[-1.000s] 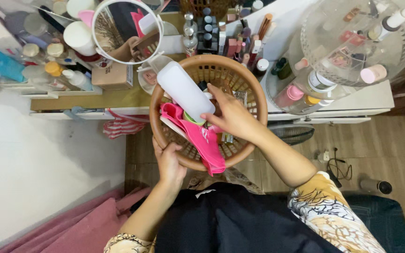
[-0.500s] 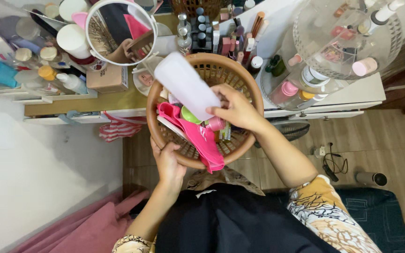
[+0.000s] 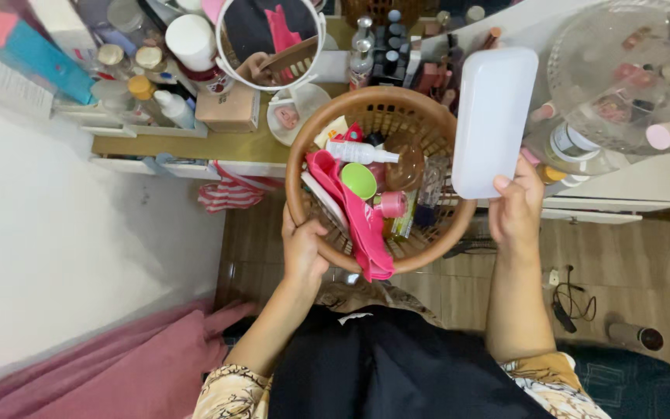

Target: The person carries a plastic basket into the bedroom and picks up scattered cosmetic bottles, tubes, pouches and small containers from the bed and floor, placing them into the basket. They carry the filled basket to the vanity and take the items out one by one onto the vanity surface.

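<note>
My left hand [image 3: 302,247] grips the near-left rim of a round brown plastic basket [image 3: 316,132] held over my lap. Inside lie a pink pouch [image 3: 354,213], a green round lid [image 3: 359,180], a white spray bottle [image 3: 360,152] and other small cosmetics. My right hand [image 3: 516,208] holds a white oblong plastic box [image 3: 494,120] upright, lifted out to the right of the basket, in front of the vanity shelf.
A vanity shelf [image 3: 195,145] ahead is crowded with jars, bottles and a round mirror [image 3: 270,39]. A clear rotating cosmetics organiser [image 3: 630,74] stands at the right on a white drawer unit [image 3: 622,194]. Wooden floor with a cable [image 3: 568,299] lies at the right, a pink cloth [image 3: 118,365] at the lower left.
My right hand has lifted the white box out of the basket and carried it to the right. The left hand still holds the basket rim.
</note>
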